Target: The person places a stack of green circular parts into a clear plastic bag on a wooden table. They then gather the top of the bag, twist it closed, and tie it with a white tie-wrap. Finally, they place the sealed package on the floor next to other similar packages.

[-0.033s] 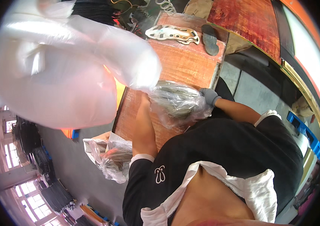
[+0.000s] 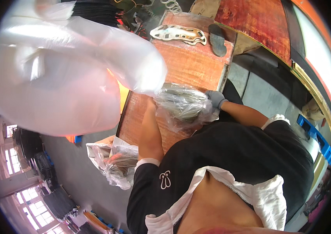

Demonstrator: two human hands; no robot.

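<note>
A clear plastic bag (image 2: 183, 102) lies on the reddish wooden worktable (image 2: 187, 64), in front of my body. Greyish-green pieces show through its crinkled film, stacked or bundled, their exact kind unclear. At the bag's right end, my right hand (image 2: 215, 99) in a grey glove is closed on the plastic. My left hand (image 2: 150, 102) is at the left end of the bag. Its fingers are hidden by a large, puffed-up translucent plastic sheet or bag (image 2: 64, 85), which fills the upper left.
At the table's far end lie a white-and-brown cut-out plate (image 2: 179, 34) and a dark sole-shaped piece (image 2: 217, 40). A plastic-wrapped bundle (image 2: 116, 162) sits left of my left forearm. Stacked black sheets (image 2: 97, 13) stand beyond; a reddish board (image 2: 253, 25) is at far right.
</note>
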